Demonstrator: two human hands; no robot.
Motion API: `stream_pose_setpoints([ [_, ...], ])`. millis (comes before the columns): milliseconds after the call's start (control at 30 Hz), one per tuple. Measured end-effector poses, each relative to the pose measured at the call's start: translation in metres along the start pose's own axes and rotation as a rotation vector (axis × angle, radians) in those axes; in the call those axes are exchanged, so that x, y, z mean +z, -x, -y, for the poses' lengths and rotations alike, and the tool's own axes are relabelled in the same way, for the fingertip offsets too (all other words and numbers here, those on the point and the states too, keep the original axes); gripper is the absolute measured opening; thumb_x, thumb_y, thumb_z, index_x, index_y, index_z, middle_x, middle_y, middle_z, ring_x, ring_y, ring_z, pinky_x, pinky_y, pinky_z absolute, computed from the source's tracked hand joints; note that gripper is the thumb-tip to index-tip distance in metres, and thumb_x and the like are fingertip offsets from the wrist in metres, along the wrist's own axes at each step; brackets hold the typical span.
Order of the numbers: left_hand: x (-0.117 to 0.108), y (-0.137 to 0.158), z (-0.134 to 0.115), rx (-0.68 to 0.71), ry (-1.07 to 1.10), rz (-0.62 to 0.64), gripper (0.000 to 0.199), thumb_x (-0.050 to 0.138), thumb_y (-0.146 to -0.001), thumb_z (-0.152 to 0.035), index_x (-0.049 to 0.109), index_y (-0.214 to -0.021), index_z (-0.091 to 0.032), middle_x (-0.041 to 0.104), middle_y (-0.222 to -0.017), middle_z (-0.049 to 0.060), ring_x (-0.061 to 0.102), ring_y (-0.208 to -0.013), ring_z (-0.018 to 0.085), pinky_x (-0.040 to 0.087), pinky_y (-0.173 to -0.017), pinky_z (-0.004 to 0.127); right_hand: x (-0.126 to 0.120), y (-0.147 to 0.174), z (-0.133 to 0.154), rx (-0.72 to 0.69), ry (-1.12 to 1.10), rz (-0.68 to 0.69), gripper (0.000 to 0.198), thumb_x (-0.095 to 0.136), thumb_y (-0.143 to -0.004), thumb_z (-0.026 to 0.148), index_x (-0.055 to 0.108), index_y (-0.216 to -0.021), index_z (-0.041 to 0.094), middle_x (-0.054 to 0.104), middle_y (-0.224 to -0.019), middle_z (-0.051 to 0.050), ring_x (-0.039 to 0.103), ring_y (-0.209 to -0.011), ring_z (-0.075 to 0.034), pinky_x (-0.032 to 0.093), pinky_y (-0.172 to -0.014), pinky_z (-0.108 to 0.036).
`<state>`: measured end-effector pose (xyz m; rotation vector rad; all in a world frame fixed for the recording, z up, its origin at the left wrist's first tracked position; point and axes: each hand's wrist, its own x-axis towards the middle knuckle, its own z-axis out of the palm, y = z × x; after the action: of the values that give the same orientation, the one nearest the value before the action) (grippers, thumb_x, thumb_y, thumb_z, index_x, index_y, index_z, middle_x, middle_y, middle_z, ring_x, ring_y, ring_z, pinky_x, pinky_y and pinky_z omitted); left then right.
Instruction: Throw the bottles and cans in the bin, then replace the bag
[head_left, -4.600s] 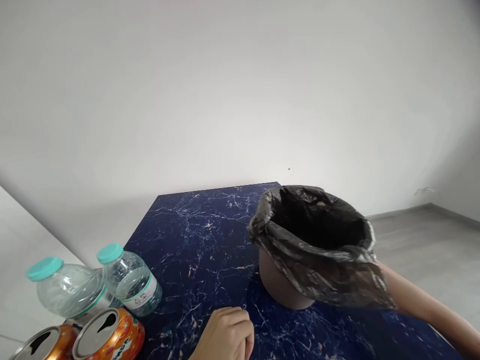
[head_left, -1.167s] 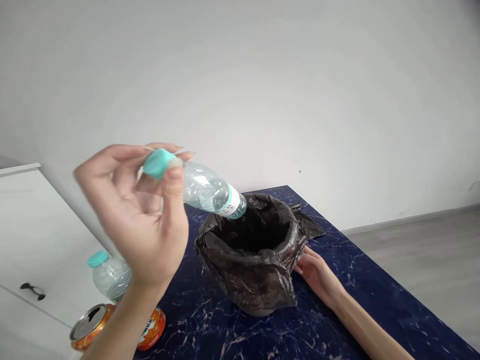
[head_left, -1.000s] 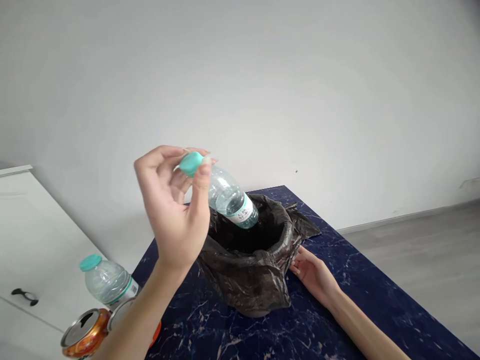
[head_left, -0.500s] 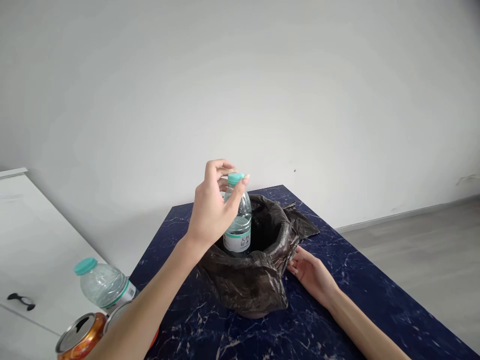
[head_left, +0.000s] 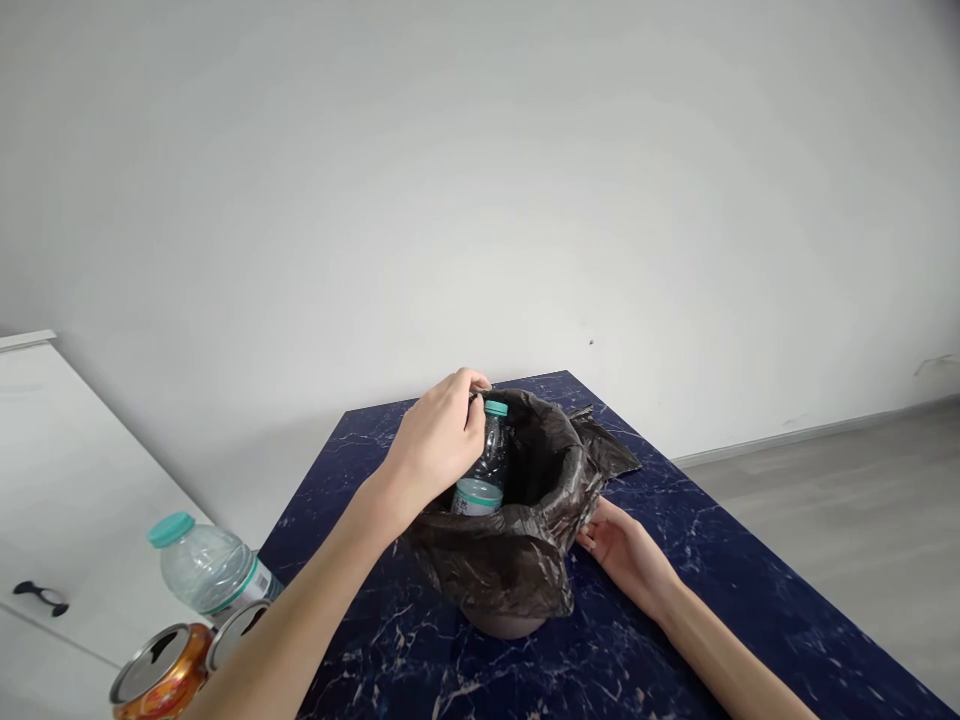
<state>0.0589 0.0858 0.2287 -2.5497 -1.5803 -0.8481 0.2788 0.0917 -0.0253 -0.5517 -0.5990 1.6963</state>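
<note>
A clear water bottle (head_left: 480, 495) with a teal cap and white label leans inside a bin lined with a black plastic trash bag (head_left: 517, 560). My left hand (head_left: 442, 430) is at the bin's back-left rim, its fingers curled over the bag's edge, right beside the bottle's neck. Its thumb is partly hidden, and no grip on the bottle shows. My right hand (head_left: 630, 555) is low at the bin's right side, with bent fingers against the bag; the fingertips are partly covered by it.
The bin stands on a dark blue marbled table (head_left: 637, 640). At the lower left are another teal-capped bottle (head_left: 206, 565), an orange can (head_left: 161, 670) and a second can (head_left: 232, 630) partly behind my forearm. A white cabinet (head_left: 67, 480) is further left; a wall (head_left: 480, 200) rises behind.
The bottle has gone down into the bin and now leans to the right. My left hand has left its cap and moved down to the rim. My right hand has stayed put.
</note>
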Motion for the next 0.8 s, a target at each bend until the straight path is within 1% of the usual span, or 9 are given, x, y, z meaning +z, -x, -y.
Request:
stream_pose_setpoints([
  [200, -0.01, 0.005, -0.009, -0.042, 0.02, -0.01, 0.028, 0.039, -0.107, -0.018, 0.063, -0.121, -0.02, 0.076, -0.126, 0.009, 0.074, -0.107, 0.026, 0.058, -0.089, 0.044, -0.002, -0.002, -0.001, 0.009, 0.014, -0.02, 0.02, 0.093, -0.067, 0.024, 0.079, -0.081, 0.022, 0.07, -0.085, 0.0, 0.056, -0.071, -0.013, 0.051, -0.066, -0.026],
  [267, -0.015, 0.013, -0.013, -0.034, 0.047, -0.079, 0.027, 0.041, -0.107, -0.018, 0.064, -0.12, -0.022, 0.077, -0.124, 0.007, 0.074, -0.104, 0.023, 0.058, -0.085, 0.04, -0.002, -0.001, -0.001, 0.016, 0.018, -0.026, 0.021, 0.094, -0.065, 0.024, 0.079, -0.081, 0.022, 0.071, -0.084, 0.0, 0.056, -0.07, -0.013, 0.051, -0.066, -0.025],
  [367, -0.023, 0.033, -0.017, -0.039, 0.093, -0.238, 0.025, 0.045, -0.107, -0.023, 0.066, -0.121, -0.026, 0.077, -0.121, 0.003, 0.074, -0.089, 0.019, 0.055, -0.066, 0.034, -0.001, 0.001, 0.0, 0.022, 0.027, -0.032, 0.021, 0.094, -0.065, 0.024, 0.079, -0.079, 0.022, 0.07, -0.082, 0.001, 0.056, -0.071, -0.012, 0.052, -0.068, -0.025],
  [400, -0.026, 0.041, -0.017, -0.045, 0.1, -0.3, 0.024, 0.047, -0.107, -0.025, 0.067, -0.121, -0.026, 0.077, -0.121, 0.003, 0.074, -0.088, 0.019, 0.056, -0.065, 0.033, -0.001, 0.002, 0.001, 0.024, 0.031, -0.033, 0.02, 0.094, -0.065, 0.024, 0.08, -0.078, 0.022, 0.069, -0.081, 0.001, 0.056, -0.071, -0.012, 0.052, -0.068, -0.025],
  [433, -0.028, 0.049, -0.016, -0.05, 0.099, -0.37, 0.024, 0.048, -0.107, -0.026, 0.067, -0.12, -0.027, 0.076, -0.122, 0.003, 0.074, -0.092, 0.019, 0.058, -0.07, 0.033, -0.001, 0.002, 0.001, 0.025, 0.036, -0.034, 0.02, 0.095, -0.065, 0.024, 0.08, -0.079, 0.022, 0.069, -0.08, 0.001, 0.056, -0.071, -0.012, 0.052, -0.069, -0.025],
  [500, -0.031, 0.065, -0.01, -0.066, 0.079, -0.51, 0.021, 0.05, -0.106, -0.026, 0.067, -0.119, -0.026, 0.075, -0.124, 0.003, 0.072, -0.111, 0.021, 0.059, -0.093, 0.037, -0.001, 0.003, 0.001, 0.028, 0.044, -0.037, 0.021, 0.095, -0.064, 0.026, 0.081, -0.08, 0.022, 0.069, -0.079, 0.001, 0.055, -0.071, -0.013, 0.052, -0.069, -0.025],
  [567, -0.035, 0.08, 0.001, -0.115, 0.048, -0.615, 0.019, 0.053, -0.105, -0.027, 0.066, -0.119, -0.025, 0.074, -0.126, 0.004, 0.068, -0.123, 0.023, 0.052, -0.111, 0.042, -0.001, 0.003, 0.001, 0.031, 0.049, -0.042, 0.022, 0.096, -0.063, 0.027, 0.081, -0.079, 0.022, 0.068, -0.077, 0.001, 0.055, -0.07, -0.013, 0.053, -0.069, -0.026],
  [667, -0.04, 0.101, 0.026, -0.218, -0.016, -0.665, 0.021, 0.055, -0.103, -0.031, 0.064, -0.121, -0.025, 0.072, -0.131, 0.007, 0.066, -0.128, 0.026, 0.049, -0.116, 0.047, 0.0, 0.004, 0.0, 0.031, 0.053, -0.05, 0.023, 0.097, -0.061, 0.027, 0.08, -0.076, 0.022, 0.069, -0.076, 0.002, 0.056, -0.071, -0.014, 0.054, -0.072, -0.027],
  [800, -0.049, 0.125, 0.068, -0.293, -0.238, -0.695, 0.027, 0.059, -0.097, -0.035, 0.063, -0.121, -0.024, 0.069, -0.133, 0.011, 0.061, -0.134, 0.032, 0.043, -0.12, 0.054, -0.001, 0.004, 0.0, 0.026, 0.06, -0.06, 0.022, 0.096, -0.061, 0.026, 0.079, -0.074, 0.023, 0.07, -0.077, 0.002, 0.057, -0.072, -0.014, 0.056, -0.075, -0.028],
])
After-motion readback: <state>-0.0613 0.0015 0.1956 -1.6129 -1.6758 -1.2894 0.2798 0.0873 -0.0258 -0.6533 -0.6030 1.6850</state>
